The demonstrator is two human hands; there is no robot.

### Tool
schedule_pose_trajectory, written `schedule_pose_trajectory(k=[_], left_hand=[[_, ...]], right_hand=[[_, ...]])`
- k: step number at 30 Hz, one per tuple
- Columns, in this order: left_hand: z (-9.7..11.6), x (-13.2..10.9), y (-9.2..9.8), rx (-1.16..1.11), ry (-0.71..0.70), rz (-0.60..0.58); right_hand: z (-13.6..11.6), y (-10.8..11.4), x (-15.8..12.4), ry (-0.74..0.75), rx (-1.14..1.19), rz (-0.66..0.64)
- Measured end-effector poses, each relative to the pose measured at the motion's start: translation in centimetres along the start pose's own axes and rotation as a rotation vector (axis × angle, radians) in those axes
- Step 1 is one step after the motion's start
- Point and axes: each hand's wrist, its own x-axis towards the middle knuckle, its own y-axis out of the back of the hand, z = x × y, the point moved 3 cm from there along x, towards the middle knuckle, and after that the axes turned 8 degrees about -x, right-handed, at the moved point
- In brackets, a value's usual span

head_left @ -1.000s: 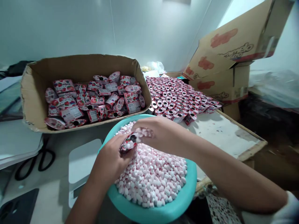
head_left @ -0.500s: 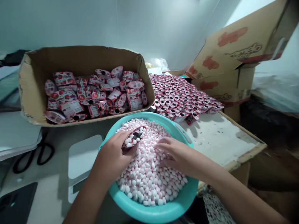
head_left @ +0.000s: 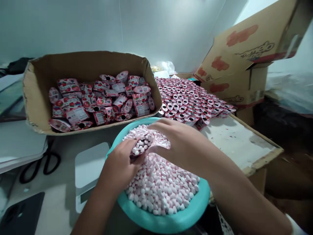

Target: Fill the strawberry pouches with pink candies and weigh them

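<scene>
A teal bowl (head_left: 168, 220) in front of me is heaped with small pink and white candies (head_left: 161, 184). My left hand (head_left: 119, 164) is closed around a small red packet (head_left: 141, 145), held tilted over the heap with candies in its open mouth. My right hand (head_left: 179, 143) is cupped next to the packet's mouth, fingers curled over candies. Behind the bowl a cardboard box (head_left: 36, 98) holds several filled red packets (head_left: 102, 99).
A layer of red packets (head_left: 193, 101) lies on a board (head_left: 234, 143) at the right. Printed cartons (head_left: 244, 62) stand behind it. A white scale (head_left: 89, 169), black scissors (head_left: 39, 166) and a dark phone (head_left: 22, 215) lie at the left.
My right hand went down into the candies and has come back up to the packet's mouth. The packet now holds more candies. My left hand has stayed in place.
</scene>
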Motion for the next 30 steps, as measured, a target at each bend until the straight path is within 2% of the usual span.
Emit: schedule_pose_trajectory(k=[4, 10, 12, 15, 17, 22, 27, 30], left_hand=[[-0.1, 0.0, -0.1, -0.052, -0.023, -0.011], [-0.2, -0.1, 0.0, -0.084, -0.062, -0.007], [-0.2, -0.2, 0.1, -0.082, -0.092, -0.006], [0.1, -0.3, 0.1, -0.047, -0.139, -0.011], [0.3, -0.4, 0.2, -0.027, -0.161, -0.009], [0.7, -0.4, 0.4, 0.009, -0.189, 0.039], [0.8, -0.4, 0.4, 0.028, -0.195, 0.042], [0.9, -0.3, 0.4, 0.019, -0.19, 0.044]], right_hand=[[1.9, -2.8, -2.8, 0.015, 0.158, -0.018], [0.8, -4.3, -2.1, 0.225, 0.115, 0.067], [0.7, -4.2, -2.4, 0.261, 0.121, 0.156], [1.2, -3.7, -3.2, 0.23, 0.193, 0.356], [1.2, -3.7, -3.6, 0.233, 0.192, 0.414], [0.5, -4.5, -3.7, 0.343, 0.094, 0.307], [1.2, -4.3, -3.7, 0.251, 0.113, 0.338], [1.2, -4.3, -3.7, 0.257, 0.073, 0.309]])
